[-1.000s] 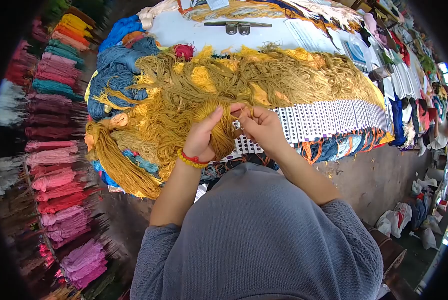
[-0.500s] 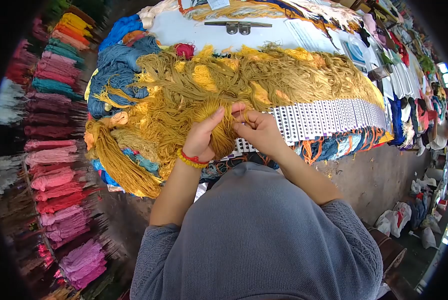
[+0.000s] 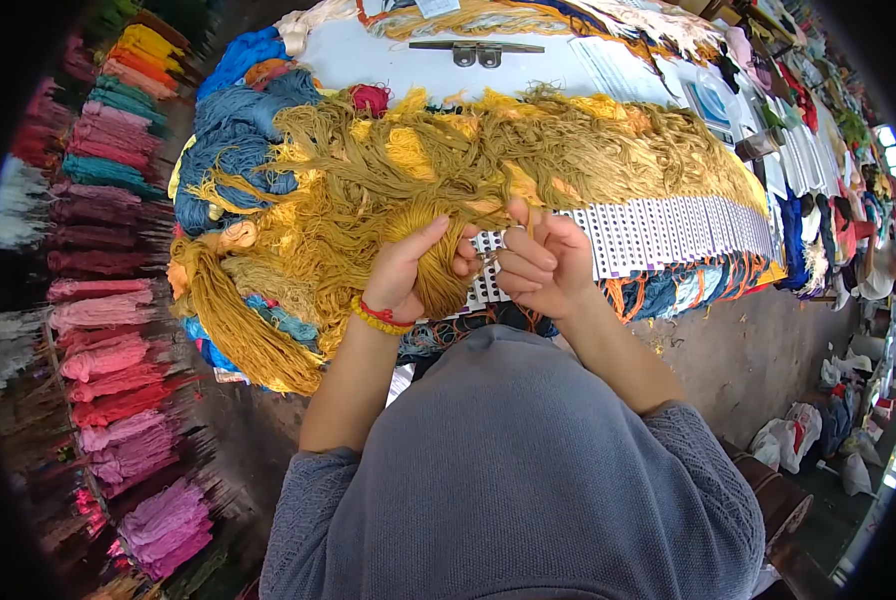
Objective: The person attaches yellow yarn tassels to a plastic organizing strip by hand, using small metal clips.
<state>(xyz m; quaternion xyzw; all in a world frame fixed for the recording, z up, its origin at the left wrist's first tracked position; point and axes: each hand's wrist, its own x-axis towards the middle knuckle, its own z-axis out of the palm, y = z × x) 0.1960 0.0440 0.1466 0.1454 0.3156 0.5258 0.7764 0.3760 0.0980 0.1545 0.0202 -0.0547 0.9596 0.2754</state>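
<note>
A round bundle of mustard-yellow yarn (image 3: 436, 272) rests in my left hand (image 3: 408, 265), whose thumb and fingers curve around it. Just to the right is my right hand (image 3: 548, 262), its fingers curled in and pinching a thin strand of the yellow yarn. Beneath and beyond both hands, a thick layer of olive and gold yarn (image 3: 608, 150) covers the table. A row of white cards with dark dots (image 3: 668, 232) runs along the near side, partly behind my right hand.
Blue yarn (image 3: 230, 135) lies at the table's left end, with a thick golden skein (image 3: 243, 320) nearer me. A metal clip (image 3: 476, 52) sits on the white surface behind. Coloured skeins (image 3: 113, 355) hang on a rack at left; white bags (image 3: 786, 438) lie on the floor at right.
My right hand has moved slightly right, away from the yarn bundle, and turned with its fingers curled. My left hand still holds the bundle in nearly the same place.
</note>
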